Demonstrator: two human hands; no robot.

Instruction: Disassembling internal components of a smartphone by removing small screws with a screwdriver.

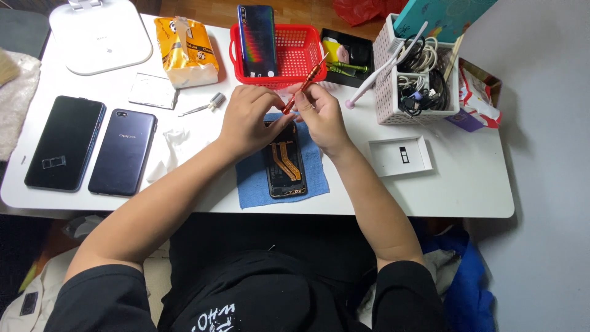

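A slim red screwdriver (304,86) with a metal tip is pinched in the fingers of the right hand (322,117), its long axis slanting from the tip low on the left up toward the red basket (295,55) at the desk's far edge. The left hand (246,120) sits just beside it, fingers curled together over the top end of an opened phone (284,161); whether they grip anything small I cannot tell. The phone lies flat on a soft blue cloth (252,181) near the desk's near edge, its long axis running from near edge to far edge, with orange ribbon cables showing inside its dark frame.

The white desk (467,197) is smooth with rounded corners. Two glossy dark phones (92,147) lie side by side toward the left end. A yellow tissue pack (184,52) and a white rounded stand (101,37) sit along the far edge. A perforated white basket (384,92) of coiled cables stands at the far right, and a shallow white tray (387,157) lies just right of the cloth. Bare desk stays open at the near right corner.
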